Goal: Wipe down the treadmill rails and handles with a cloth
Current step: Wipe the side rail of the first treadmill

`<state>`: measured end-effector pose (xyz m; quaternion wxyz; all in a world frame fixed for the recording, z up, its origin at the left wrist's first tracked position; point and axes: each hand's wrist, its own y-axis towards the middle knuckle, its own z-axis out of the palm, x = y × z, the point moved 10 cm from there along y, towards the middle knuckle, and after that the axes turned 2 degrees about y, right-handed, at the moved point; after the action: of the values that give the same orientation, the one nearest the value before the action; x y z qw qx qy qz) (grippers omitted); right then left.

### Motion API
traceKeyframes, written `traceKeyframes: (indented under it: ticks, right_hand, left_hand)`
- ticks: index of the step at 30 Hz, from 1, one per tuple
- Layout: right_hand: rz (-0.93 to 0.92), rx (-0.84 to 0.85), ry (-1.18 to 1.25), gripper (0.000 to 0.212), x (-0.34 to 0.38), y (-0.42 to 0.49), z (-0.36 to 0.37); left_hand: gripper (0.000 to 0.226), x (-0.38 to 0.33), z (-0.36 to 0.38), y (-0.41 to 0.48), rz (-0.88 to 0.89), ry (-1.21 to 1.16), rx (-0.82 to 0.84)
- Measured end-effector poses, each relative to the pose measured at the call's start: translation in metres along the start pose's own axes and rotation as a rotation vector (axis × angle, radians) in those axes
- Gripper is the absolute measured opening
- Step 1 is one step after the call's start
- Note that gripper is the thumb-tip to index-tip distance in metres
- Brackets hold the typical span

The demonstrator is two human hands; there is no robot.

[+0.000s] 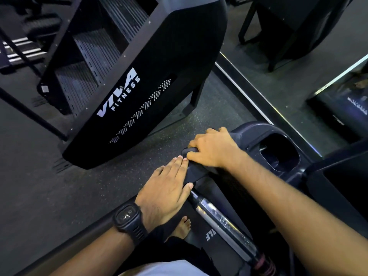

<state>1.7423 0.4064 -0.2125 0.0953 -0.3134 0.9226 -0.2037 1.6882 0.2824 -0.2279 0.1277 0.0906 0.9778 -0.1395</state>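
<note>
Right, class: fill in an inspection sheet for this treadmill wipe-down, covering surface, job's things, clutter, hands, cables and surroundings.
Surface: chrome handrail carries droplets.
Job's things: dark cloth draped over the rail's upper end.
Clutter: nothing seen.
Hands: left hand presses flat on the cloth; right hand grips it round the rail.
Cables: nothing seen.
Surroundings: stair machine, speckled floor, cup holder.

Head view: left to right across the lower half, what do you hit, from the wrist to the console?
watch → left hand → right hand → cup holder. The cloth and handrail are left out because they run under both hands.
</note>
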Motion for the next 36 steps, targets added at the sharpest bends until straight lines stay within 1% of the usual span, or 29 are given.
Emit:
traceKeyframes:
  ticks: [1, 2, 3, 4, 6, 7, 8, 9, 11, 12, 14, 15, 17, 18, 20, 21, 23, 24, 26, 27, 29, 30, 31, 33, 34, 36]
  right_hand:
    - [0.033, 0.119, 0.026, 0.048, -0.007, 0.009, 0.004]
    - [0.103, 0.201, 0.019, 0.051, -0.018, 0.015, 0.008]
    - [0.188, 0.206, 0.001, 0.054, -0.031, 0.018, 0.009]
    - [0.262, 0.150, -0.030, 0.056, -0.041, 0.016, 0.007]
    - [0.327, -0.073, -0.090, 0.054, -0.046, 0.002, -0.001]
    - [0.314, -0.168, -0.091, 0.053, -0.042, -0.007, -0.002]
    - [0.267, -0.226, -0.080, 0.054, -0.035, -0.016, -0.001]
    - [0.200, -0.238, -0.062, 0.057, -0.027, -0.020, -0.001]
    - [0.063, -0.183, -0.052, 0.065, -0.014, -0.015, 0.000]
    - [0.033, -0.141, -0.044, 0.064, -0.014, -0.010, 0.001]
    - [0.087, -0.064, -0.014, 0.055, -0.026, -0.001, 0.000]
    - [0.158, -0.056, 0.003, 0.053, -0.039, 0.000, -0.001]
    - [0.304, -0.114, 0.004, 0.051, -0.061, -0.009, -0.001]
    - [0.330, -0.187, -0.026, 0.051, -0.062, -0.017, -0.002]
    - [0.275, -0.317, -0.036, 0.051, -0.044, -0.030, -0.004]
    - [0.212, -0.334, -0.014, 0.052, -0.031, -0.031, -0.004]
    - [0.086, -0.263, -0.012, 0.054, -0.012, -0.022, -0.002]
    - [0.067, -0.206, -0.007, 0.054, -0.011, -0.015, -0.003]
    - [0.136, -0.081, 0.016, 0.052, -0.025, -0.001, -0.002]
    - [0.216, -0.057, 0.023, 0.051, -0.038, 0.001, -0.002]
    - [0.362, -0.108, 0.015, 0.051, -0.057, -0.006, -0.001]
    - [0.391, -0.172, -0.012, 0.050, -0.058, -0.013, -0.002]
    - [0.376, -0.251, -0.025, 0.049, -0.053, -0.021, -0.002]
    - [0.252, -0.358, 0.000, 0.049, -0.035, -0.032, -0.001]
    - [0.180, -0.359, 0.025, 0.049, -0.028, -0.031, 0.000]
    - [0.075, -0.288, 0.033, 0.052, -0.023, -0.019, -0.001]
  left_hand:
    - [0.077, -0.001, -0.001, 0.001, 0.005, 0.006, 0.002]
    - [0.077, -0.001, -0.002, 0.003, 0.007, 0.012, 0.007]
    - [0.077, -0.001, -0.002, 0.005, 0.008, 0.017, 0.010]
    - [0.078, -0.001, -0.003, 0.007, 0.006, 0.017, 0.006]
    - [0.081, -0.002, -0.006, 0.011, 0.003, 0.011, -0.006]
    - [0.083, -0.003, -0.006, 0.012, 0.006, 0.015, -0.004]
    - [0.084, -0.004, -0.005, 0.013, 0.009, 0.023, 0.002]
    - [0.084, -0.004, -0.004, 0.014, 0.009, 0.030, 0.006]
    - [0.083, -0.004, -0.003, 0.016, 0.008, 0.032, 0.010]
    - [0.083, -0.004, -0.003, 0.017, 0.007, 0.029, 0.014]
    - [0.080, -0.003, -0.001, 0.020, 0.003, 0.024, 0.021]
    - [0.080, -0.003, -0.001, 0.022, 0.003, 0.025, 0.020]
    - [0.080, -0.005, -0.001, 0.025, 0.002, 0.026, 0.014]
    - [0.080, -0.005, -0.002, 0.026, -0.001, 0.027, 0.012]
    - [0.081, -0.006, -0.001, 0.026, -0.005, 0.042, 0.016]
    - [0.083, -0.006, -0.001, 0.027, -0.008, 0.042, 0.021]
    - [0.088, -0.004, -0.002, 0.027, -0.028, 0.023, 0.031]
    - [0.089, -0.003, -0.002, 0.027, -0.036, 0.017, 0.032]
    - [0.088, -0.004, -0.002, 0.027, -0.026, 0.029, 0.030]
    - [0.086, -0.006, -0.002, 0.027, -0.015, 0.037, 0.029]
    - [0.084, -0.008, -0.004, 0.028, -0.015, 0.040, 0.017]
    - [0.084, -0.008, -0.005, 0.030, -0.018, 0.037, 0.012]
    - [0.084, -0.009, -0.005, 0.031, -0.020, 0.034, 0.012]
    - [0.087, -0.010, -0.004, 0.034, -0.018, 0.036, 0.020]
    - [0.089, -0.010, -0.004, 0.035, -0.019, 0.035, 0.026]
    - [0.092, -0.009, -0.003, 0.036, -0.025, 0.033, 0.039]
